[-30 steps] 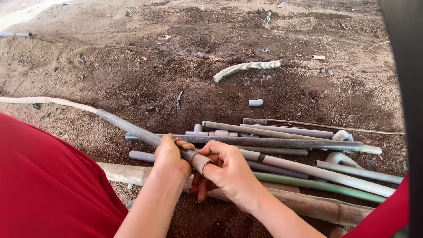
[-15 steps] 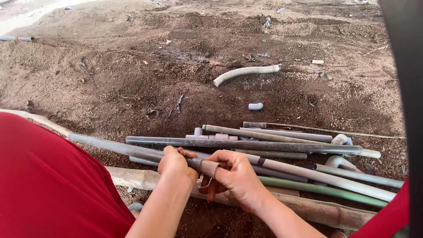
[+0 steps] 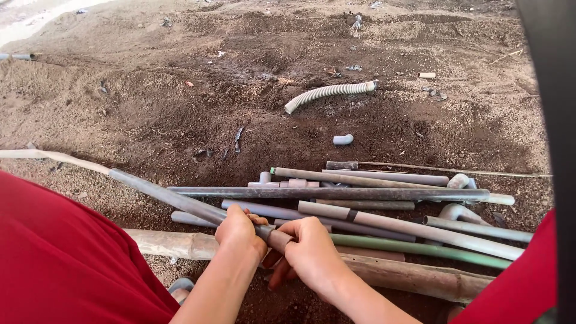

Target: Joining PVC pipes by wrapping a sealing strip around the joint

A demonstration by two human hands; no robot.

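Note:
My left hand (image 3: 237, 231) grips a long grey pipe (image 3: 162, 195) that runs up and left across the dirt over my red-clad leg (image 3: 60, 264). My right hand (image 3: 309, 251) is closed around the brownish end piece (image 3: 277, 238) of that pipe, right beside the left hand. Both hands sit over a pile of grey pipes (image 3: 372, 195) lying side by side on the soil, with a green pipe (image 3: 420, 248) and a thick rusty pipe (image 3: 396, 276) nearest me.
A corrugated white hose piece (image 3: 329, 93) lies on the dirt further away, with a small grey elbow fitting (image 3: 343, 140) below it. Loose brown soil (image 3: 150, 102) with scattered debris surrounds the pile. A dark vertical object (image 3: 555, 120) blocks the right edge.
The long pipe's far end has swung back up and left. My hands have stayed on its near end, shifting slightly right and closer together.

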